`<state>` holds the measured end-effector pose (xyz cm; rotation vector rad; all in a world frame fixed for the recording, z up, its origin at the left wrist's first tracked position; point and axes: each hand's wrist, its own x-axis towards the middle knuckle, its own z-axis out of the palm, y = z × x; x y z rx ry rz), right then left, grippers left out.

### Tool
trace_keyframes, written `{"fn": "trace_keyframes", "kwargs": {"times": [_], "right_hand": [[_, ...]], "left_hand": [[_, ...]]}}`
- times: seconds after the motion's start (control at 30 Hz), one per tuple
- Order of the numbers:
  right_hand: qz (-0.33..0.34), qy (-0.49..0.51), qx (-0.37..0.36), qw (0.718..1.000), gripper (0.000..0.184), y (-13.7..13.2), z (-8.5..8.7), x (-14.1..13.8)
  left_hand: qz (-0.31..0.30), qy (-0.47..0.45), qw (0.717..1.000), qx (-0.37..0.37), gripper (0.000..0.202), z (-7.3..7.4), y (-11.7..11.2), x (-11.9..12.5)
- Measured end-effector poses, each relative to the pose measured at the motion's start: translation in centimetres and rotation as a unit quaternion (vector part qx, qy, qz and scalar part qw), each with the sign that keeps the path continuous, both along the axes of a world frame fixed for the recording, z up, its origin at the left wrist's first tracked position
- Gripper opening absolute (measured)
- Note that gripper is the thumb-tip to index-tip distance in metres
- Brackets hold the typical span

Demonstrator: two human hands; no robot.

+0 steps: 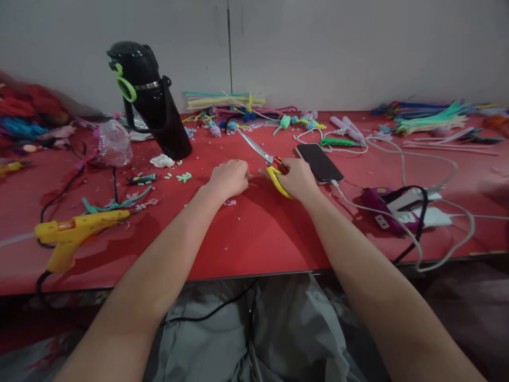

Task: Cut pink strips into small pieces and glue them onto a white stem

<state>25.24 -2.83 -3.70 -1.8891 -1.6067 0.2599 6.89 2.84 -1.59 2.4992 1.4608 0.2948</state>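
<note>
My right hand (pixel 297 178) is closed around the handles of a pair of scissors (pixel 277 179) with yellow and red grips. Their metal blades point up and to the left, above the red tabletop. To the left of them, my left hand (pixel 230 176) rests low over the table with its fingers curled in. Whatever its fingers hold, if anything, is hidden from me. Small pink clippings (pixel 229 202) lie just below that hand. Pale green bits (pixel 184 176) are scattered to its left. A dark phone (pixel 319 163) lies right beside my right hand.
A black bottle (pixel 169 127) stands at the back left. A yellow glue gun (pixel 79 228) lies front left, its cord over the edge. Pipe cleaners (pixel 222 102) line the wall, with another bundle (pixel 433 119) at right. White cables run around a purple power block (pixel 382 209).
</note>
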Motion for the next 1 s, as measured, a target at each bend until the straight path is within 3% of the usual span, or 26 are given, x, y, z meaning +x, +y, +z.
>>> {"fn": "trace_keyframes", "kwargs": {"times": [0.1, 0.2, 0.3, 0.4, 0.7, 1.0], "right_hand": [[0.002, 0.035, 0.008, 0.999, 0.061, -0.1, 0.1, -0.2], [0.052, 0.154, -0.012, 0.987, 0.056, -0.3, 0.4, -0.6], [0.134, 0.306, -0.048, 0.941, 0.051, -0.5, 0.6, -1.4], [0.188, 0.383, -0.049, 0.903, 0.051, -0.7, 0.5, -2.1], [0.204, 0.448, -0.033, 0.870, 0.048, -0.7, 0.2, -2.4], [0.199, 0.455, -0.018, 0.868, 0.049, -0.9, 0.7, -2.5]], "left_hand": [[-0.002, -0.083, 0.997, -0.005, 0.008, 0.3, -0.2, -0.9], [-0.052, -0.166, 0.985, -0.019, 0.016, 0.8, -1.0, -2.3], [-0.093, -0.210, 0.972, -0.059, 0.017, 1.1, -2.0, -3.4], [-0.105, -0.240, 0.961, -0.093, 0.013, 1.0, -2.6, -3.6], [-0.126, -0.333, 0.927, -0.122, 0.006, 0.7, -2.5, -3.3], [-0.119, -0.298, 0.945, -0.069, 0.011, 1.2, -2.5, -3.7]]}}
